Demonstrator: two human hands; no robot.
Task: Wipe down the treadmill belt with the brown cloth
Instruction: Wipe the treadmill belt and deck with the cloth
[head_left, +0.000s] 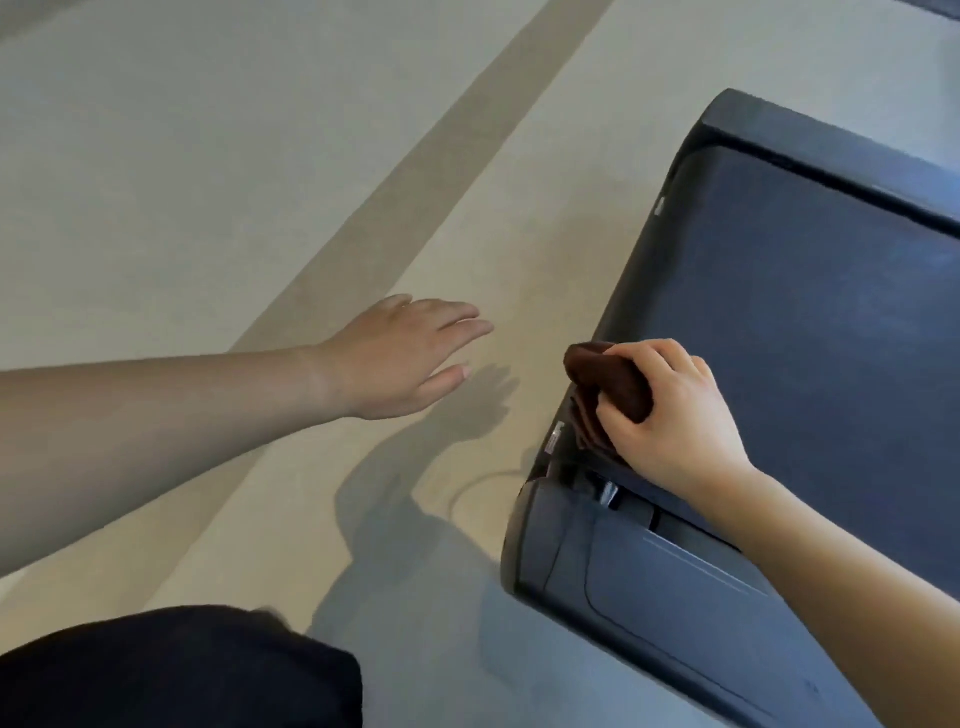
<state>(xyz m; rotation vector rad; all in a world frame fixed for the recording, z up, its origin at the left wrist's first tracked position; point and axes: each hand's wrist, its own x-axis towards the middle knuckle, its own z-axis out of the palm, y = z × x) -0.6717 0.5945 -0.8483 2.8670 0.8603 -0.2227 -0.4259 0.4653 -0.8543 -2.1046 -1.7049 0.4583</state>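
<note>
Dark garment: your dark clothing (171, 670) fills the lower left corner, closest to you, with the floor (208, 182) beyond it.
Cover: your right forearm crosses above the treadmill's grey end cover (649, 587), which sits at the lower right.
Right grip: your right grip (670, 415) is curled tight, fingers and thumb wrapped round the brown cloth (608, 376), knuckles up.
Cloth: you have it bunched. One rounded fold sticks out past your fingers to the left, and a looser part hangs under your palm.
Cloth position: it sits at the left edge of the treadmill belt (805, 312), where the belt meets the side rail (639, 291), close to the end cover.
Belt: it is a dark, matte surface that runs away to the upper right with nothing else lying on it.
Left grip: your left grip (400, 358) holds nothing. It is spread flat, palm down, fingers straight and slightly apart, off to the left of the treadmill.
Left grip position: it is over the pale floor, well apart from the cloth, and its shadow (483, 405) falls just beside the fingertips.
Floor: it is beige, and a darker band (415, 182) crosses it diagonally.
</note>
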